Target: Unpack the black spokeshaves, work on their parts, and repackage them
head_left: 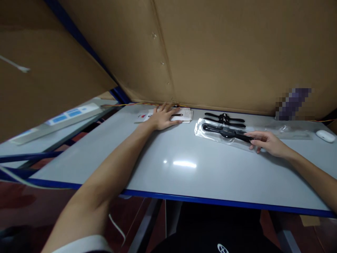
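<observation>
My left hand [164,117] lies flat with fingers spread on a small stack of white printed cards [187,115] at the back of the table. The palm and fingers cover part of the stack. My right hand [267,143] is closed on the right end of a clear plastic bag [198,130]. Inside or on the bag is a long black item [228,134] with a looped left end; its kind is unclear. Just behind it lie black pieces with slim arms [224,119], joined in the middle.
A white computer mouse [325,136] is at the far right of the grey table [147,172]. More clear plastic packaging [292,133] lies behind my right hand. A brown cardboard wall [210,52] rises along the back. Left stands a shelf with a long white box [71,115].
</observation>
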Demonstrator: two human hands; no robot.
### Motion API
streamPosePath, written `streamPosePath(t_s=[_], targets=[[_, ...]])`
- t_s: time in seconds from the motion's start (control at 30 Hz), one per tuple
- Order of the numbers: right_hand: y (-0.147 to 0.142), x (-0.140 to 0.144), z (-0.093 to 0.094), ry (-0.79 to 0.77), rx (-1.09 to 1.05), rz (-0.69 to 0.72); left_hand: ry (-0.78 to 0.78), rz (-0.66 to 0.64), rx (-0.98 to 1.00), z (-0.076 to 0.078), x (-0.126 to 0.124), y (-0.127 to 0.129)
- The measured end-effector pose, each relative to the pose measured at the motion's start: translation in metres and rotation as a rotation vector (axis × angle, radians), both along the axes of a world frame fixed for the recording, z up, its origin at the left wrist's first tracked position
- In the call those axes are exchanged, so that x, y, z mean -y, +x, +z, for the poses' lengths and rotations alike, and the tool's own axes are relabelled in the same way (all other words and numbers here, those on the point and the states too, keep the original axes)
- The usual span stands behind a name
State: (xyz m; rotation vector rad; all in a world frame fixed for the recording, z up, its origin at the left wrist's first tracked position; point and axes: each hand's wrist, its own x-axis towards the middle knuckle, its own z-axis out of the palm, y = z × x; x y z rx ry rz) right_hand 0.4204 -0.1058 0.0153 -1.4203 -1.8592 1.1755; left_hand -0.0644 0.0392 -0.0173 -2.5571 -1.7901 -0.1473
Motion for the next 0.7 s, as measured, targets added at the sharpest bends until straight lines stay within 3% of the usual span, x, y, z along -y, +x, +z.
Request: streamPosePath(t_s=[0.33, 0.5, 0.7], targets=[[0.001, 0.001, -0.008, 0.085, 0.011, -0.005, 0.128, -0.139, 0.117, -0.004, 0.000, -0.002], [-0.003, 0.004, -0.011, 0.199, 0.036, -0.003, 0.309, -0.290, 0.144, 0.008, 0.013, 0.008], [-0.003, 0.003, -0.017, 0.305, 0.034, -0.002, 0.122, -0.473, 0.298, 0.020, 0.053, 0.060]])
